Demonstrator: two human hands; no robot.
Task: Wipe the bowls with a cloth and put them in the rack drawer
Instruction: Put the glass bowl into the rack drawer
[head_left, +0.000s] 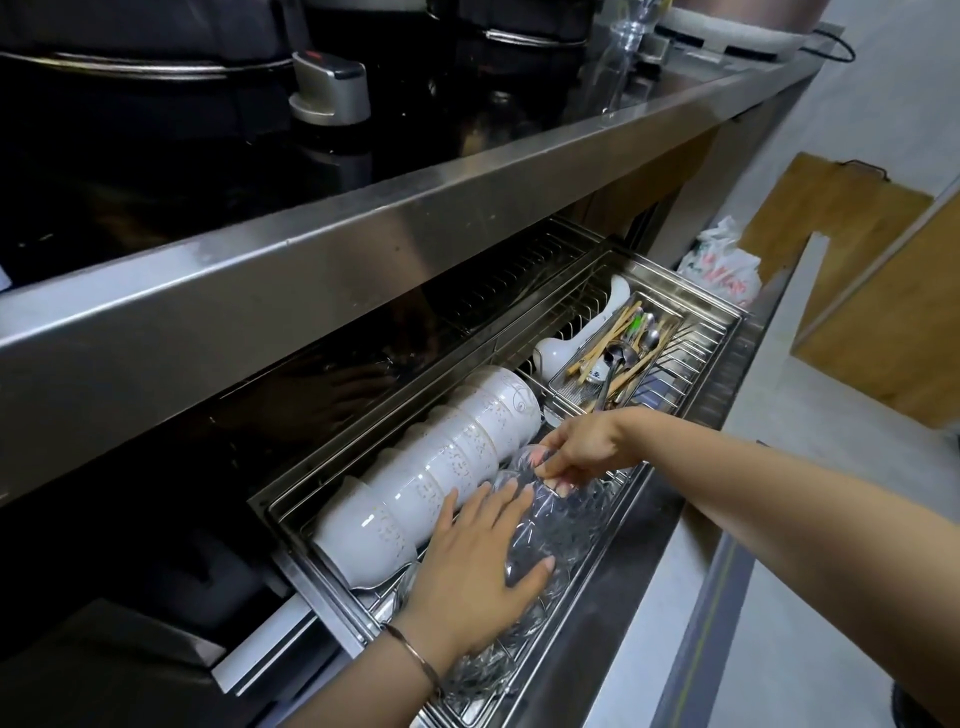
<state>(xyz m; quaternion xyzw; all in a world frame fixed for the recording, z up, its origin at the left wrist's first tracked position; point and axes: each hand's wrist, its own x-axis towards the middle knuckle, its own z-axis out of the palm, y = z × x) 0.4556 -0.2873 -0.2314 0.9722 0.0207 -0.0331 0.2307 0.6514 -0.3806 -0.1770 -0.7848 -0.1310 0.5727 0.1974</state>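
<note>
Our L hand (478, 566), fingers straight, presses glass bowls (571, 525); R hand (587, 447) pinches one rim near rack drawer's (724, 338) front edge.

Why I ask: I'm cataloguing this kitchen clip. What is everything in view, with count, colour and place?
rack drawer: one, steel, pulled open under the counter
white bowls: one row, count unclear, white, on edge along drawer's back left
glass bowls: nested row, count unclear, clear, drawer's front
cutlery tray: one, steel, drawer's right; holds wooden chopsticks and metal spoons
stove knob: one, grey, on the cooktop
plastic bag: one, white, floor beyond drawer
left hand: rests flat on glass bowls
right hand: pinches a glass bowl's rim
</note>
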